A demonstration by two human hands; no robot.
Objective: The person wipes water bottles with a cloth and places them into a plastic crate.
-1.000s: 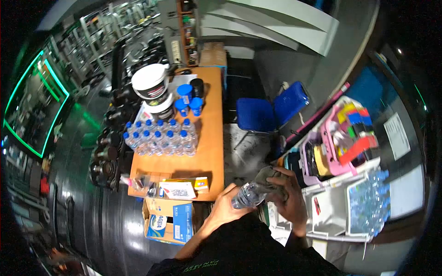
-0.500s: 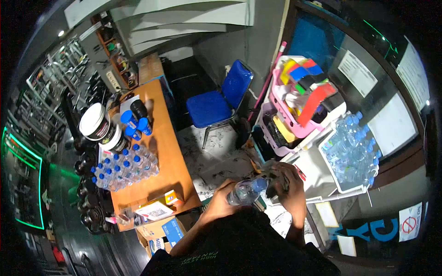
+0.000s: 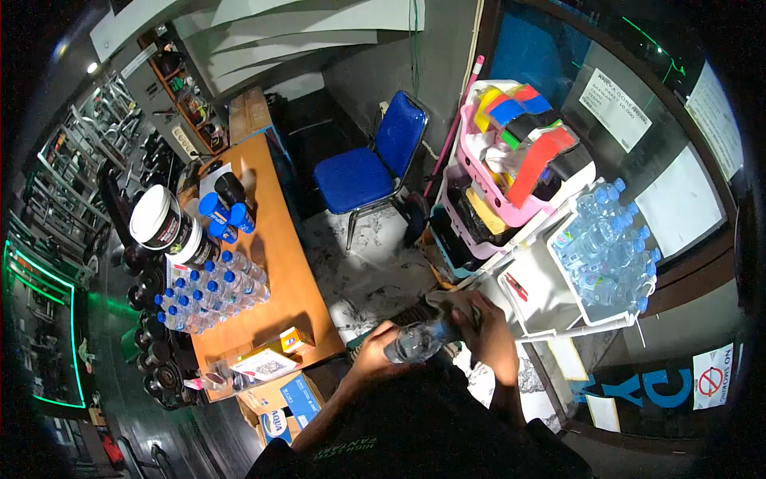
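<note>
A clear plastic water bottle (image 3: 412, 343) lies tilted in front of my chest, its cap end pointing right. Around its lower part, my left hand (image 3: 373, 351) is closed. My right hand (image 3: 492, 339) grips a dark grey cloth (image 3: 456, 306), which covers the bottle's cap end. On the orange table (image 3: 307, 307) to the left stand several similar bottles (image 3: 211, 291) with blue caps, packed close together. At the right, a white basket (image 3: 578, 310) holds several more blue-capped bottles (image 3: 602, 243).
White tubs (image 3: 155, 219) and blue canisters (image 3: 214, 207) stand on the table, with a QR-code sign (image 3: 265, 363) near its front. Below is an open Aqua carton (image 3: 275, 403). A blue chair (image 3: 351, 180) stands ahead. Pink baskets (image 3: 495, 180) are stacked on the right beside a red cutter (image 3: 517, 286).
The cloth has moved left onto the bottle's blue cap, which showed bare before. My right hand has come slightly left with it. The camera view has shifted a little.
</note>
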